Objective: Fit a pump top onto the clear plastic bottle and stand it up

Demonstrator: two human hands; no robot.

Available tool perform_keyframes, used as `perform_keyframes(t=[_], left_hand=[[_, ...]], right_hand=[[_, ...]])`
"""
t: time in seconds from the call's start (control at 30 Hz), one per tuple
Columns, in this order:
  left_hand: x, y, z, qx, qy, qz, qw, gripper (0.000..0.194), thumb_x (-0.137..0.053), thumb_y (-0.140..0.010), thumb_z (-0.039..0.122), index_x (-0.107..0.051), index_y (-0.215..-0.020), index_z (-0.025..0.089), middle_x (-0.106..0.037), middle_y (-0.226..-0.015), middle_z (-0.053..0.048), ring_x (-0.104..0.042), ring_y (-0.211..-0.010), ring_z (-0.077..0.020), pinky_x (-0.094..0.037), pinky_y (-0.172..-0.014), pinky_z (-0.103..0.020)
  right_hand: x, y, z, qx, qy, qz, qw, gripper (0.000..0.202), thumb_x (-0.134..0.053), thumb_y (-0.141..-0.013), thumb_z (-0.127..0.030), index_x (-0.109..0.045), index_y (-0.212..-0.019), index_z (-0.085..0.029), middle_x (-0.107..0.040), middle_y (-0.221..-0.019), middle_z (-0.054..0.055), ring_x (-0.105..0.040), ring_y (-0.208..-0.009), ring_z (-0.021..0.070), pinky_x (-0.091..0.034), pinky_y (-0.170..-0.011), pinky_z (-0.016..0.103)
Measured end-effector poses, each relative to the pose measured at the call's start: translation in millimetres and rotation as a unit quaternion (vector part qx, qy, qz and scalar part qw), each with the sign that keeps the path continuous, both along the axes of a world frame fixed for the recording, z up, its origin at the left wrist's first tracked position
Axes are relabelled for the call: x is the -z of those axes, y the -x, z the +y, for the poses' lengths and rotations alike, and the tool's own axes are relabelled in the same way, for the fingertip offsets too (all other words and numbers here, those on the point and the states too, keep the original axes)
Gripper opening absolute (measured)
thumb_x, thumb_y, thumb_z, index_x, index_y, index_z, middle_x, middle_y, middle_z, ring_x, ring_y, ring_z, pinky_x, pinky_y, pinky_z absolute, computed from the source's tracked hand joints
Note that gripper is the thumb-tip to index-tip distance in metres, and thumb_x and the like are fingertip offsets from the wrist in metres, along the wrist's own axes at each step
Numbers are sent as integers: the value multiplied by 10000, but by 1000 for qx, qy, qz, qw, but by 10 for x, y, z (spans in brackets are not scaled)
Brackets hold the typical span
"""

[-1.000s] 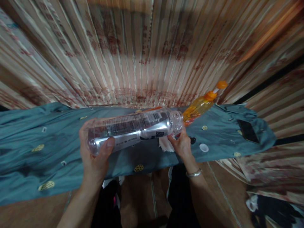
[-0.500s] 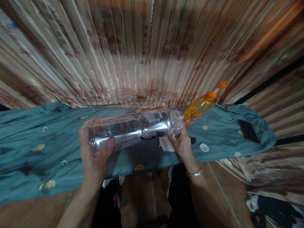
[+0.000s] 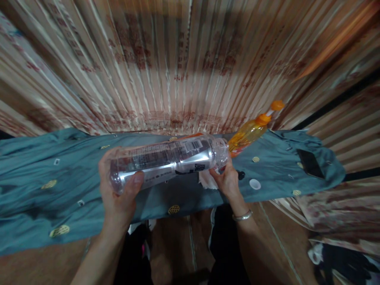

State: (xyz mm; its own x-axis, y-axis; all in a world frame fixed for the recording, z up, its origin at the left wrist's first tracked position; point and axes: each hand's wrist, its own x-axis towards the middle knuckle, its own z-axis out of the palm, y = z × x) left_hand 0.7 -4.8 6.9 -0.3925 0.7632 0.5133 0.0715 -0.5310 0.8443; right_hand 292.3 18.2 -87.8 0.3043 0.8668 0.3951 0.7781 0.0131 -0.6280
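Shows no clear movement since the earlier frame. Holds the clear plastic bottle (image 3: 157, 160) sideways over the teal cloth (image 3: 279, 168), with its base clasped between thumb and fingers of the left hand (image 3: 118, 202) and its neck pinched by the right hand (image 3: 230, 184) (fingertips partly hidden), likely for support at both ends. Has the orange-capped bottle (image 3: 247, 134) just beside the neck, perhaps for easy reach, and the round white lid (image 3: 255, 184) lying nearby.

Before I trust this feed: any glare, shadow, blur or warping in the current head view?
Head view: bright glare streaks the clear bottle; dim light overall; shadow darkens the cloth beneath it; small label print is too soft to read; wide-angle stretch fans out the curtain folds.
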Motion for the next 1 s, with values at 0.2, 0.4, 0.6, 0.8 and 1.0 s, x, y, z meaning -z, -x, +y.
perform_keyframes(t=[0.2,0.4,0.6,0.8,1.0], left_hand=[[17,6,0,-10,25,7,1000,599,-892,-634,530,-651,-1111,258,-648,-1118,-34,-612,-1060,-246,-455,-1017,-397],[29,28,-4,-14,28,11,999,605,-886,-638,541,-666,-1127,261,-633,-1127,-36,-609,-1054,-241,-458,-1016,-400],[8,1,0,-24,13,21,999,593,-874,-641,564,-647,-1090,250,-640,-1117,-35,-615,-1043,-240,-458,-1034,-417],[46,23,0,-18,46,21,999,643,-859,-642,592,-643,-1151,263,-654,-1154,-57,-631,-1098,-279,-473,-1038,-453],[44,16,8,-16,33,18,999,603,-867,-651,567,-653,-1124,260,-663,-1132,-45,-636,-1081,-263,-478,-1034,-427]], right_hand=[[-48,10,-9,2,26,16,1000,504,-647,-780,-561,-599,-1076,-156,-659,-799,62,-649,-753,245,-556,-742,399],[-50,1,-7,4,40,17,999,534,-692,-746,-506,-595,-1142,-161,-668,-818,54,-645,-751,249,-545,-743,394],[-40,0,-16,3,34,16,999,507,-689,-759,-483,-592,-1155,-180,-648,-794,28,-625,-714,234,-529,-704,374],[-32,5,-19,1,25,12,1000,495,-658,-784,-515,-581,-1145,-184,-626,-772,21,-609,-705,227,-514,-694,360],[-42,12,-24,4,30,18,999,437,-663,-783,-495,-580,-1098,-203,-604,-751,17,-616,-702,234,-513,-689,365]])
